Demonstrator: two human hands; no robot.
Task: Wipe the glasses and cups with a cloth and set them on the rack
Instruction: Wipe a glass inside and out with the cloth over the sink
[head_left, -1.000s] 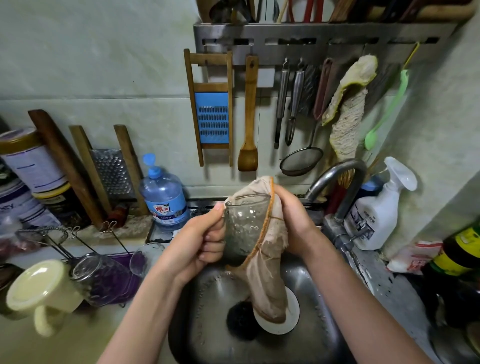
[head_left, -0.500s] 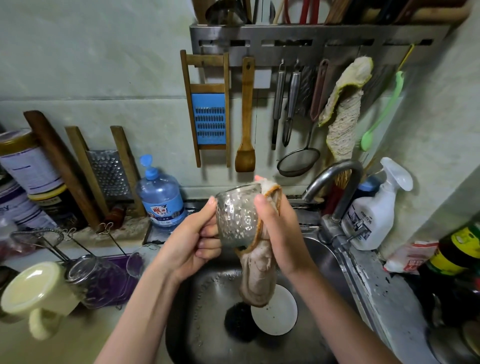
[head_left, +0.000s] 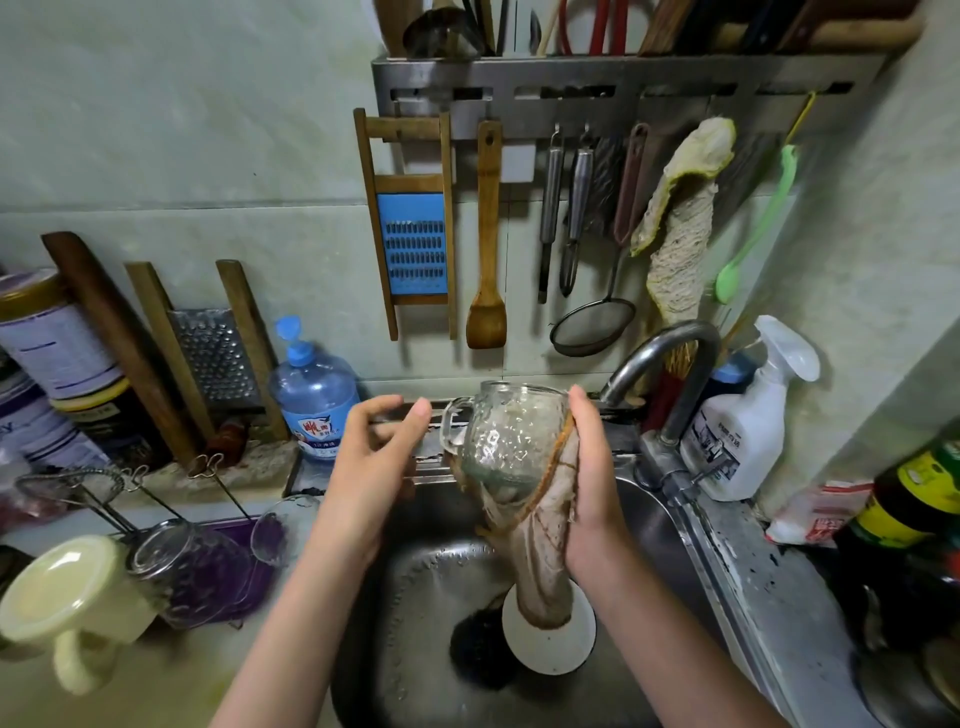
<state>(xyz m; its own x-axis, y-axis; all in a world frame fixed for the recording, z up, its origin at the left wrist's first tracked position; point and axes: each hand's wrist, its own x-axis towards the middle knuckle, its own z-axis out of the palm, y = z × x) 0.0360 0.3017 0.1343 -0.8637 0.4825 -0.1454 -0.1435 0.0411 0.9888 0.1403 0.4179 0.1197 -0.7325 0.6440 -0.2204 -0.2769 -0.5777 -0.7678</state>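
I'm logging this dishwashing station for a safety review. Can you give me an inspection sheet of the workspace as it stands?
Surface: steel sink holding a white plate.
Job's things: glass mug half wrapped in the cloth above the sink; a glass and cream cup lie at left.
Clutter: tins, grater, spray bottle, blue bottle.
Hands: right hand grips cloth and mug; left hand open beside it.
Cables: nothing seen.
Surroundings: tiled wall, utensil rack, faucet.

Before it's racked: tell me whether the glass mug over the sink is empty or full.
Empty: no liquid shows through the glass mug, mouth up, held by the right hand through the cloth.
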